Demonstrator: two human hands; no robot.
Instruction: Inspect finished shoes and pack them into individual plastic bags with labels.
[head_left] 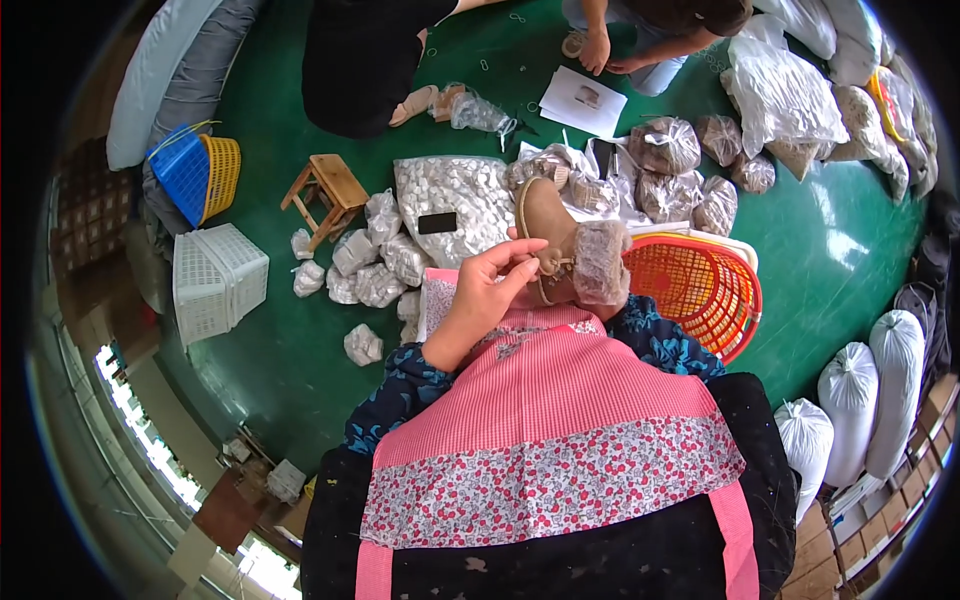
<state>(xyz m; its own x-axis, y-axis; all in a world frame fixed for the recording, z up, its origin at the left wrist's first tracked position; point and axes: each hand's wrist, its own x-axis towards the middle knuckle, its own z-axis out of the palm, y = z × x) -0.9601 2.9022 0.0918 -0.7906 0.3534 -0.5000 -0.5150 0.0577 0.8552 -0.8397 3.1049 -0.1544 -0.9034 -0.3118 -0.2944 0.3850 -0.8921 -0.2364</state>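
Observation:
A tan boot [548, 222] with a grey fur cuff [602, 262] rests on my lap, toe pointing away. My left hand [487, 290] lies against the boot's side, its fingertips pinching at the lace or trim near the ankle. My right hand is hidden; the boot and its fur cuff cover where it would be, with only my dark patterned right sleeve [660, 340] showing. A pink checked and flowered apron [550, 420] covers my lap.
An orange plastic basket [700, 290] stands right of my knee. Clear bags of small pale pieces [450, 205] and a black phone [437, 222] lie ahead on the green floor. A wooden stool [325, 190], white crate [218, 280], blue and yellow baskets [195, 170] sit left. Two other people crouch at the far side.

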